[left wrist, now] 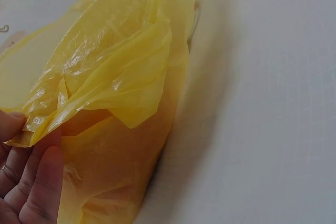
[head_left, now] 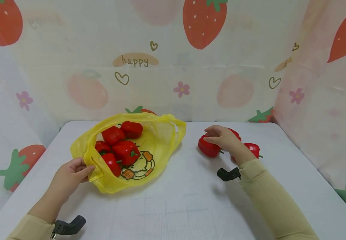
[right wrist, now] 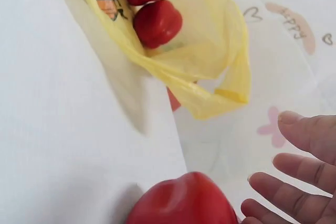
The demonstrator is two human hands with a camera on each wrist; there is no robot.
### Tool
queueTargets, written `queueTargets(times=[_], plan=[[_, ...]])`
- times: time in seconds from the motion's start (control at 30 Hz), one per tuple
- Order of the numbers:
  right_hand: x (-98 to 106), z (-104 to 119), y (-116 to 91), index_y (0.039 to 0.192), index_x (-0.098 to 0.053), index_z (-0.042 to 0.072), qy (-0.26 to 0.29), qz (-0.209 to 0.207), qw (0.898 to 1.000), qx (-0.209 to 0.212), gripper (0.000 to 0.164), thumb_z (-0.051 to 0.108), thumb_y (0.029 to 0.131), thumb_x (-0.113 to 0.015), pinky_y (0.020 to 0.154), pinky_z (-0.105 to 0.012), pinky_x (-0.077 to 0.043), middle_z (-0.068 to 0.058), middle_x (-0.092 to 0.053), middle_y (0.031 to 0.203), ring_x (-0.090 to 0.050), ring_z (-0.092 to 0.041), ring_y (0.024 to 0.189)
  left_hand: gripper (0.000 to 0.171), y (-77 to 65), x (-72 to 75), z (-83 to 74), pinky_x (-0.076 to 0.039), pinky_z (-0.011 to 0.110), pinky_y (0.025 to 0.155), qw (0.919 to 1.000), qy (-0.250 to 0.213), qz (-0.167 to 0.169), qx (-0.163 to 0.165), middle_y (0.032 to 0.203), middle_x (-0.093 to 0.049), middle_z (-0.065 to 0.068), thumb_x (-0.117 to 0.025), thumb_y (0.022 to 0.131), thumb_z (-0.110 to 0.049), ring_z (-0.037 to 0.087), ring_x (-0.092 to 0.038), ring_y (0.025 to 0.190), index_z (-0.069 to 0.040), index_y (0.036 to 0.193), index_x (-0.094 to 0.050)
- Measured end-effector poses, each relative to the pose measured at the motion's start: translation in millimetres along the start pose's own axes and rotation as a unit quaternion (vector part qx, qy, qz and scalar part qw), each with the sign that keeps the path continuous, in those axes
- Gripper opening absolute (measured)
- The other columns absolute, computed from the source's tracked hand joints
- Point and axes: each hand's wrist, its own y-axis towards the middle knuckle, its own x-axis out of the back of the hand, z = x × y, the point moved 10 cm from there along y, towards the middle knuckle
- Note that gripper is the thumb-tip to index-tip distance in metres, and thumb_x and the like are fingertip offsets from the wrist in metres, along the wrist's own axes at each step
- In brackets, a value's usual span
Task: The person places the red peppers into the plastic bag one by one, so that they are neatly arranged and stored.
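Note:
A yellow plastic bag (head_left: 163, 160) lies with its mouth spread, and several red bell peppers (head_left: 126, 152) show inside it. My left hand (head_left: 72, 173) pinches the bag's near left edge between thumb and fingers; the left wrist view shows the folded yellow film (left wrist: 105, 72) at those fingertips. Over on the right, my right hand (head_left: 228, 140) hovers at a red bell pepper (head_left: 208, 148) on the table. In the right wrist view its fingers (right wrist: 310, 174) are apart and extended beside that pepper (right wrist: 184, 203), not closed round it.
Beside and partly behind the right forearm lie more red bell peppers, one with its stem to the right (head_left: 252, 149). The white table (head_left: 176, 206) ends at strawberry-printed cloth walls (head_left: 166, 36) on the back and sides. A black camera mount (head_left: 228, 174) juts from the right wrist.

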Motion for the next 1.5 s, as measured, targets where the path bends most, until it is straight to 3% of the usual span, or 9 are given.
queueTargets(times=[0.3,0.63,0.97,1.23,1.5], plan=[[16,-10,-4,0.128,-0.047,0.019,-0.018,-0.023,0.999,0.018,0.05,0.031,0.084,-0.065,0.09,-0.042,-0.047,-0.006,-0.052,0.127,-0.047,-0.027,0.117,0.049,-0.3,0.3,0.5,-0.054,0.024,0.073,1.0,0.001,-0.001,-0.001,0.102,-0.066,0.009,-0.056,0.088,-0.041,0.012,-0.062,0.084,-0.002,0.117,-0.051],[20,-24,-6,0.13,-0.046,0.015,-0.023,-0.034,0.999,0.015,0.053,0.029,0.083,-0.067,0.094,-0.043,-0.044,-0.009,-0.049,0.13,-0.043,-0.028,0.12,0.049,-0.3,0.4,0.8,-0.054,0.024,0.073,1.0,-0.001,-0.004,-0.008,0.101,-0.065,0.009,-0.056,0.089,-0.041,0.011,-0.062,0.083,-0.001,0.117,-0.051],[10,-43,-5,0.135,-0.042,0.021,-0.034,-0.035,0.999,-0.007,0.066,0.03,0.077,-0.072,0.086,-0.046,-0.048,-0.011,-0.04,0.135,-0.034,-0.033,0.123,0.048,-0.5,0.2,-0.2,-0.054,0.024,0.073,0.9999,0.0,-0.003,-0.011,0.101,-0.065,0.01,-0.056,0.089,-0.041,0.012,-0.062,0.083,-0.001,0.116,-0.051],[4,-44,-3,0.138,-0.036,0.021,-0.085,-0.029,0.996,0.021,0.075,0.03,0.075,-0.075,0.088,-0.051,-0.045,-0.011,-0.035,0.138,-0.032,-0.034,0.124,0.048,0.1,0.5,0.8,-0.054,0.024,0.072,0.9999,0.001,-0.005,-0.016,0.102,-0.065,0.01,-0.056,0.089,-0.041,0.012,-0.062,0.083,-0.001,0.115,-0.052],[-3,-50,-4,0.139,-0.033,0.019,-0.067,-0.02,0.997,0.012,0.082,0.027,0.071,-0.078,0.088,-0.052,-0.046,-0.014,-0.032,0.14,-0.029,-0.037,0.126,0.046,0.0,1.5,-0.2,-0.054,0.024,0.072,0.9997,0.0,-0.008,-0.024,0.1,-0.065,0.01,-0.057,0.089,-0.04,0.01,-0.063,0.081,-0.001,0.113,-0.052]])
